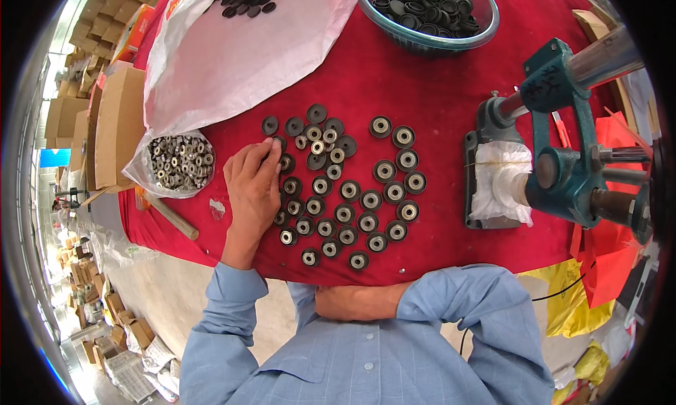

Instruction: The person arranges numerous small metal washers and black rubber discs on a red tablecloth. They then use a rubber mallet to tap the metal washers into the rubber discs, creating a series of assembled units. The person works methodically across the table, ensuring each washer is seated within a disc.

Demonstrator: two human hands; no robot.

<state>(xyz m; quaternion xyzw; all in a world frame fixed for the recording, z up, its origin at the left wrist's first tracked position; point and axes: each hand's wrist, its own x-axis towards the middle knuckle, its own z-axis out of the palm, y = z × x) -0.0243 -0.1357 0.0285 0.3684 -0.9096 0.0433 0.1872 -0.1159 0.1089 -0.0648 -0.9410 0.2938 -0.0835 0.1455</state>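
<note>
On the red cloth, my left hand [251, 187] reaches to the left edge of a group of round parts. Its fingers are bent together at the rim of a black round cap [279, 143], which they partly cover. To the right lie several black caps with metal bearings seated in them, such as this capped bearing [350, 190]. Loose bearings [318, 147] and plain black caps [317, 114] are mixed at the top of the group. My right forearm [362, 303] lies across my front below the table edge; the right hand itself is hidden.
A clear bag of bearings [181, 164] sits at left, near a wooden stick [172, 218]. Behind are a white sack [239, 74] with black caps and a bowl [429, 42] full of caps. A green hand press [563, 173] with a plastic-wrapped base stands right. Cardboard boxes [118, 127] stand left.
</note>
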